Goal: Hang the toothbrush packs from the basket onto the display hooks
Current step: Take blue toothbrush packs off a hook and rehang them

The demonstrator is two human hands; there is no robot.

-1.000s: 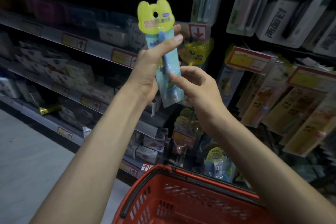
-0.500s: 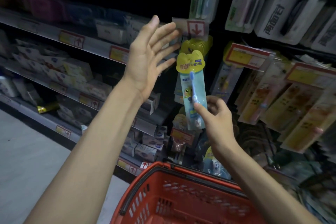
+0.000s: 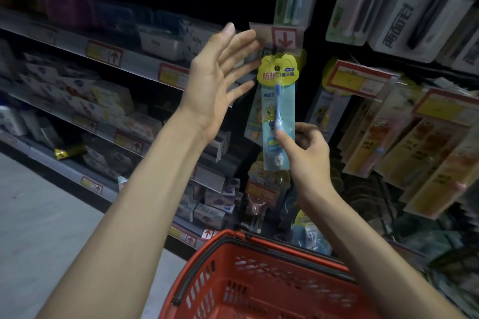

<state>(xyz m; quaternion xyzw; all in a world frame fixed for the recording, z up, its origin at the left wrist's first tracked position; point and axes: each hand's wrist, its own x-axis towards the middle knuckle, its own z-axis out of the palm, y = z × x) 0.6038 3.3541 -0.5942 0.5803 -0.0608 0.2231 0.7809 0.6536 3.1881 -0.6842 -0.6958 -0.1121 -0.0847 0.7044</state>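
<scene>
A toothbrush pack (image 3: 277,101) with a yellow header card and a light blue body hangs upright under a price tag with a red arrow (image 3: 283,37); the hook itself is hidden behind the card. My right hand (image 3: 305,153) pinches the pack's lower part between thumb and fingers. My left hand (image 3: 220,80) is raised just left of the pack, fingers spread, holding nothing. The red basket (image 3: 259,282) sits below my arms; its visible part shows only mesh.
Orange and yellow toothbrush packs (image 3: 404,147) hang in rows at the right. Larger white and grey packs (image 3: 399,15) hang above. Shelves of boxed toothpaste (image 3: 103,101) run along the left. A pale floor (image 3: 39,228) lies at lower left.
My left hand let go of the pack and opened beside it. The pack moved right and down from in front of me to under the arrow tag, with my right hand still on it.
</scene>
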